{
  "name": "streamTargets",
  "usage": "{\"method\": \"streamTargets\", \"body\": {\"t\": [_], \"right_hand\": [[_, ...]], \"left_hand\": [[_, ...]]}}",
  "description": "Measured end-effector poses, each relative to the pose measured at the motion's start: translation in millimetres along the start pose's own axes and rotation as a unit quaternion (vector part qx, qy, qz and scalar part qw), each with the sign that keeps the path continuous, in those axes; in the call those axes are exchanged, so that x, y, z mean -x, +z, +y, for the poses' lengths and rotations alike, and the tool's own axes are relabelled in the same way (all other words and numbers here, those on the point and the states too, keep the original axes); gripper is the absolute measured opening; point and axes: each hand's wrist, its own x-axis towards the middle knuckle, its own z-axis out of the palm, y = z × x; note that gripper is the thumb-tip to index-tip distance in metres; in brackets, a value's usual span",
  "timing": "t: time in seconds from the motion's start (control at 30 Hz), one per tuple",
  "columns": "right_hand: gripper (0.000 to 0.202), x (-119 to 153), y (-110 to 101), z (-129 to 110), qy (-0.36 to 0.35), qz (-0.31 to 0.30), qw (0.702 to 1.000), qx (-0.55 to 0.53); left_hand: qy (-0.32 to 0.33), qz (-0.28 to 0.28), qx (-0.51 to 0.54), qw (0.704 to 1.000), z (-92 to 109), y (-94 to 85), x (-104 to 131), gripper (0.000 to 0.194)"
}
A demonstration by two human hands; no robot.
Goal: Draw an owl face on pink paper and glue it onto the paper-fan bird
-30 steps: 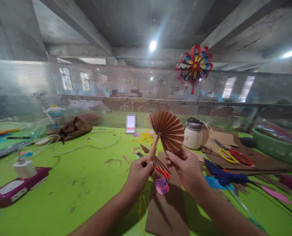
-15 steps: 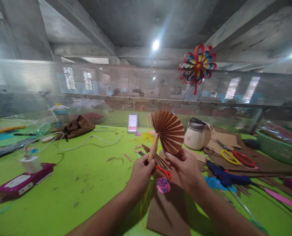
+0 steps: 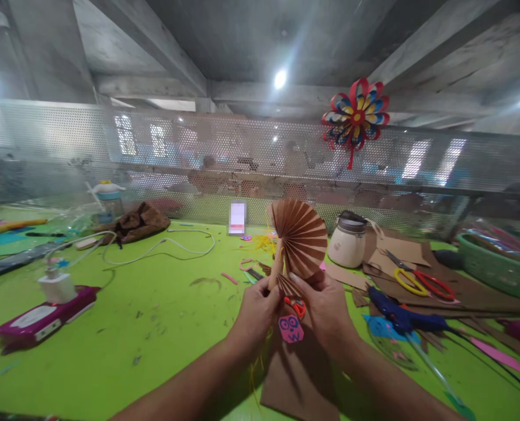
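Note:
A brown pleated paper fan (image 3: 301,237) is held upright in front of me, spread into a wide round shape. My left hand (image 3: 260,310) is closed around its lower left part, by a tan cardboard stick or edge strip. My right hand (image 3: 328,307) pinches the lower right folds, thumb on the near side. Both hands are close together near the fan's base. Below them lie a pink paper piece with a drawn face (image 3: 291,328) and a brown cardboard sheet (image 3: 301,377). Red scissor handles (image 3: 297,307) show partly between the hands.
To the right are a blue glue gun (image 3: 404,316), red-and-yellow scissors (image 3: 422,282), a cream jug (image 3: 346,242) and a green basket (image 3: 501,263). A purple power strip (image 3: 47,316) is at left. A phone (image 3: 238,218) stands at the back, before a perforated metal screen (image 3: 190,152).
My right hand has moved slightly left and inward, closer to my left hand. The lower folds of the fan are drawn together more. The view has shifted slightly.

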Motion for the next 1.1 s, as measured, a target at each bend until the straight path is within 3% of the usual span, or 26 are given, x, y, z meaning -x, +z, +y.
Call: {"method": "streamTargets", "body": {"t": [0.2,0.33,0.4,0.6,0.77,0.83,0.97,1.1], "right_hand": [[0.021,-2,-8,-20,-0.052,-0.011,0.997,0.061],[0.022,-8,-20,-39,-0.175,0.028,0.972,0.157],[0.025,-11,-25,-39,-0.196,0.04,0.957,0.208],[0.028,-9,-22,-24,-0.116,-0.063,0.953,0.272],[0.023,5,-13,-19,-0.085,-0.134,0.942,0.296],[0.023,9,-11,-18,-0.063,-0.163,0.943,0.284],[0.043,12,-8,-17,0.002,-0.198,0.956,0.215],[0.045,14,-5,-13,0.12,-0.24,0.959,0.095]], "left_hand": [[-0.048,-0.025,0.028,0.998,0,-12.0,-9,0.034],[-0.066,-0.048,0.05,0.995,3,-24.2,-14,0.036],[-0.062,-0.062,0.066,0.994,6,-26.4,-15,0.035],[-0.025,-0.12,0.107,0.987,19,-24.0,-11,0.03],[0.003,-0.12,0.123,0.985,32,-27.8,-9,0.034],[0.007,-0.122,0.13,0.984,35,-29.6,-10,0.035],[0.005,-0.141,0.14,0.98,39,-29.2,-10,0.036],[-0.014,-0.165,0.141,0.976,37,-26.9,-10,0.035]]}}
